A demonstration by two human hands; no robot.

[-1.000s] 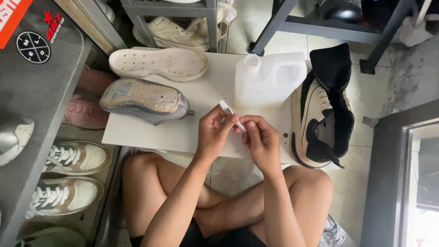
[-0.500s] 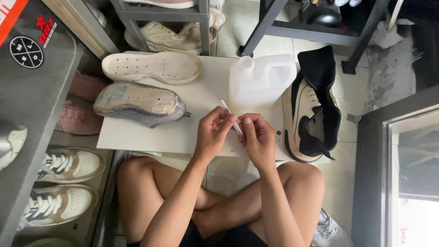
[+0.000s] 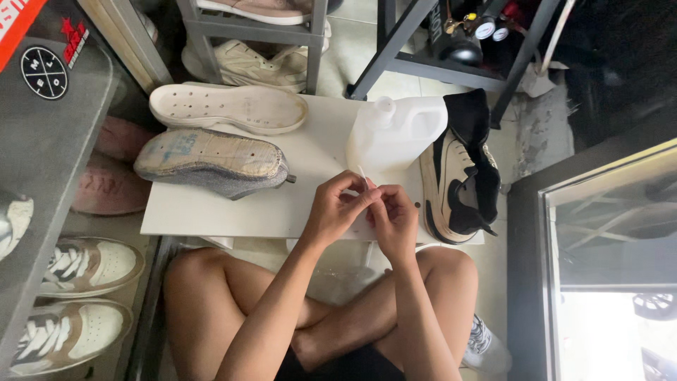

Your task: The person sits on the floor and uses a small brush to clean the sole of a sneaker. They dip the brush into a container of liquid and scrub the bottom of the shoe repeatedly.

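Left of centre: grey shoe upper (image 3: 211, 161) sole-up, cream sole (image 3: 229, 108) above, bare tabletop (image 3: 211, 212) free below. Centre: left hand (image 3: 337, 209) and right hand (image 3: 393, 220) pinched together on a thin white stick (image 3: 362, 173), fingers curled. Just behind: white jug (image 3: 395, 134), easily knocked. Right: black-and-cream sneaker (image 3: 458, 176) overhanging the edge, liable to slip.

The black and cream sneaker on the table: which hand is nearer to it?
Right. The right hand sits just beside the sneaker, on its left in the picture; the left hand is farther off, beyond the right hand.
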